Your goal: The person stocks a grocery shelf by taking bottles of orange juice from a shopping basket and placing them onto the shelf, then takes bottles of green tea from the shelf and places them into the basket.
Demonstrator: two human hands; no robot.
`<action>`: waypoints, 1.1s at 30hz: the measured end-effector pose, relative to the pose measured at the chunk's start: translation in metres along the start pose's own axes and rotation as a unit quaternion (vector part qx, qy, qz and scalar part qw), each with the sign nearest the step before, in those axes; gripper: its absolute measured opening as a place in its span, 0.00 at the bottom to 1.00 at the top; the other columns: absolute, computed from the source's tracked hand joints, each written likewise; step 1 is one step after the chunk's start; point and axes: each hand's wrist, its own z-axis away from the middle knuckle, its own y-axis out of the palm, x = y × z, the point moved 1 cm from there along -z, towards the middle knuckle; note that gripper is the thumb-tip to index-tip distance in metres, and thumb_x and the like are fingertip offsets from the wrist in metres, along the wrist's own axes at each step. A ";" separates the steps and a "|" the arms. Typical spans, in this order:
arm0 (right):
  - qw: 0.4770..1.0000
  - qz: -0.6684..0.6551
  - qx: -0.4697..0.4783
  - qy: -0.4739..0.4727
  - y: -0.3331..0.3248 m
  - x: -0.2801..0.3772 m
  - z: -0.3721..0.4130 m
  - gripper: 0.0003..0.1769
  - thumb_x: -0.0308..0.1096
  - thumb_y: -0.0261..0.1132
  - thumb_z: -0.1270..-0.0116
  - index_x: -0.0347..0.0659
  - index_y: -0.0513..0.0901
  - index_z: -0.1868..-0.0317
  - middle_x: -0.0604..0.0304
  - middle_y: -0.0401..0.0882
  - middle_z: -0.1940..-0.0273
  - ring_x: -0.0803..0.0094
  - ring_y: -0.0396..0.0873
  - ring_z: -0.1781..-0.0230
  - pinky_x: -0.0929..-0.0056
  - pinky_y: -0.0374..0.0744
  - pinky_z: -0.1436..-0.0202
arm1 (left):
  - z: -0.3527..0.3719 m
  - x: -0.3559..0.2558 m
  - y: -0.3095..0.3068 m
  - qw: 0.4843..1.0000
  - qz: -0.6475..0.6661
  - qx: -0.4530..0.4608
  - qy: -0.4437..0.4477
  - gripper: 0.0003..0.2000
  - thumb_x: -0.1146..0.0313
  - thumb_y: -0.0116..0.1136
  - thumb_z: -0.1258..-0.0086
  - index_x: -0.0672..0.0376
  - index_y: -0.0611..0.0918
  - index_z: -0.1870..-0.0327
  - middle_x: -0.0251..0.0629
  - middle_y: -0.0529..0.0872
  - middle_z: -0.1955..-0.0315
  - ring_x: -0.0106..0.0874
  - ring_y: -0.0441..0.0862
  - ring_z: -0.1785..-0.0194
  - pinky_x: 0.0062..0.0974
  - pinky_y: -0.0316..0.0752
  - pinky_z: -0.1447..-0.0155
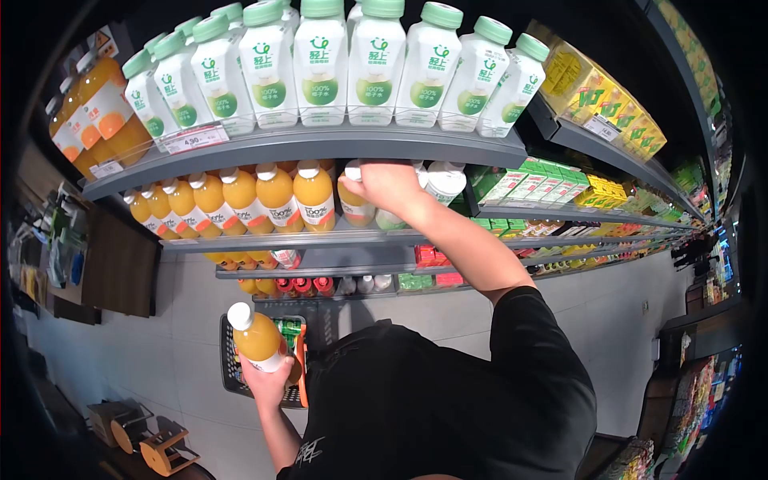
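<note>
holding smooth, rounded juice bottle [259, 339] in left hand [267, 379], wrapped round lower half, near perforated basket [228, 360]. reaching right hand [387, 186] among capped bottles [354, 200], under overhanging grey shelf [320, 147]; can't tell grip.

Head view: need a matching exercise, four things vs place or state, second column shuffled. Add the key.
Things
1. Left hand
2. Right hand
3. Green-capped bottles
4. Basket

Place, colour or state
A. On the uppermost shelf in view
B. Dark, with orange along one side
C. Wrapped around a white-capped bottle of orange drink
D. Reaching in at the row of bottles one shelf down

Pairs: 1-C, 2-D, 3-A, 4-B
</note>
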 end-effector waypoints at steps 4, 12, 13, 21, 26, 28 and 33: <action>0.998 -0.024 -0.051 -0.022 0.013 -0.010 -0.006 0.27 0.48 0.70 0.33 0.34 0.83 0.44 0.42 0.83 0.47 0.44 0.81 0.45 0.50 0.79 0.40 | -0.004 0.001 0.004 1.000 -0.018 0.008 0.014 0.43 0.72 0.79 0.50 0.60 0.68 0.30 0.40 0.80 0.43 0.34 0.80 0.41 0.36 0.75 0.34; 0.978 -0.187 -0.059 0.075 0.017 -0.002 -0.017 0.18 0.31 0.52 0.26 0.33 0.83 0.43 0.37 0.82 0.41 0.41 0.77 0.37 0.51 0.72 0.31 | -0.008 0.019 0.012 0.999 0.015 0.029 0.008 0.44 0.75 0.76 0.50 0.62 0.66 0.28 0.42 0.79 0.43 0.34 0.80 0.41 0.37 0.74 0.33; 0.963 -0.231 -0.099 0.098 0.013 0.001 -0.018 0.19 0.31 0.52 0.26 0.33 0.82 0.42 0.37 0.80 0.40 0.40 0.75 0.35 0.51 0.70 0.29 | -0.013 0.028 0.013 0.997 0.042 0.061 0.024 0.44 0.73 0.75 0.50 0.62 0.67 0.27 0.41 0.80 0.43 0.34 0.80 0.41 0.36 0.73 0.32; 0.990 -0.138 -0.010 0.041 0.008 -0.004 -0.028 0.19 0.30 0.55 0.28 0.36 0.82 0.40 0.38 0.82 0.41 0.41 0.77 0.38 0.50 0.74 0.34 | -0.011 -0.006 0.022 0.999 0.000 0.033 -0.004 0.40 0.69 0.77 0.47 0.62 0.69 0.31 0.39 0.81 0.45 0.31 0.81 0.44 0.35 0.76 0.37; 0.978 -0.208 0.017 0.020 -0.026 0.007 -0.040 0.21 0.32 0.58 0.26 0.43 0.81 0.35 0.45 0.79 0.35 0.51 0.76 0.32 0.56 0.73 0.30 | -0.013 -0.009 0.022 1.000 0.010 0.029 0.001 0.39 0.71 0.79 0.47 0.61 0.69 0.33 0.39 0.82 0.47 0.32 0.83 0.46 0.34 0.78 0.39; 0.987 -0.156 -0.021 0.022 -0.023 0.010 -0.043 0.21 0.33 0.59 0.25 0.44 0.80 0.34 0.47 0.79 0.34 0.52 0.75 0.32 0.57 0.72 0.29 | -0.009 0.002 0.018 1.000 0.010 0.028 0.001 0.41 0.71 0.79 0.48 0.61 0.69 0.31 0.39 0.83 0.46 0.31 0.83 0.45 0.34 0.78 0.39; 0.997 -0.012 -0.073 0.019 0.007 -0.007 -0.057 0.17 0.39 0.59 0.26 0.44 0.84 0.42 0.49 0.83 0.42 0.51 0.79 0.39 0.53 0.76 0.36 | -0.007 -0.002 0.015 0.999 0.028 0.021 -0.005 0.41 0.69 0.80 0.47 0.61 0.68 0.31 0.39 0.83 0.45 0.31 0.83 0.44 0.33 0.78 0.38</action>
